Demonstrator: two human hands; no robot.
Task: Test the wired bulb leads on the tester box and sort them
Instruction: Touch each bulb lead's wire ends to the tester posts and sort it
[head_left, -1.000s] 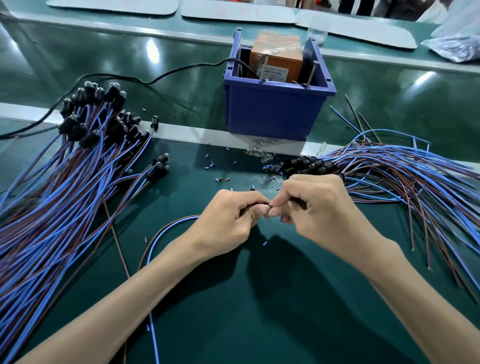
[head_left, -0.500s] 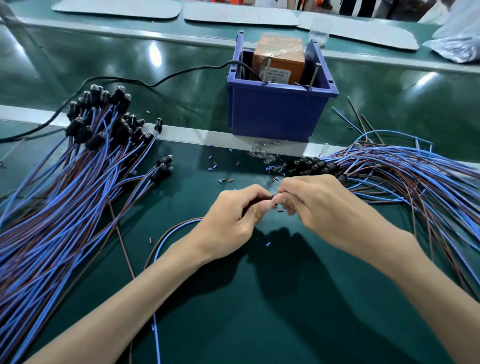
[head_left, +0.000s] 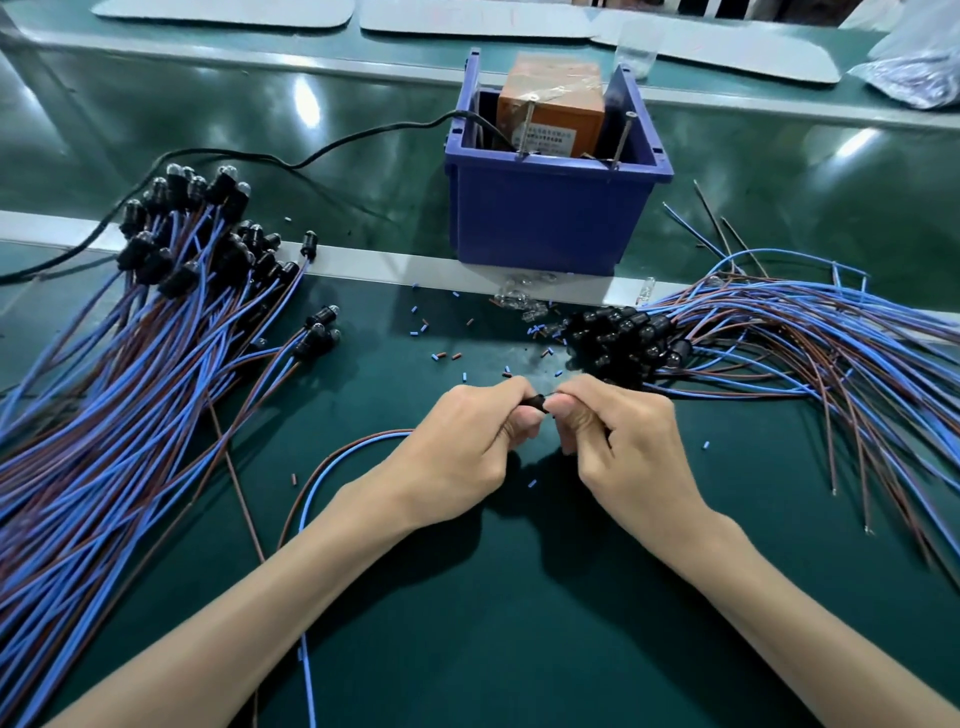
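Observation:
My left hand and my right hand meet at the middle of the green mat, both pinching one black bulb socket between their fingertips. Its blue and brown lead trails from under my left hand toward the near edge. A large pile of wired bulb leads lies on the left, and another pile on the right. The tester box, a blue bin with an orange block and two metal pins, stands behind my hands.
A black power cable runs from the tester box to the left. Loose clear bulbs and several small insulation bits lie in front of the box. A metal strip crosses the bench. White boards lie at the back.
Both hands stay together on the socket, shifting only slightly; the black socket now shows more between the fingertips. The piles and the box have not moved.

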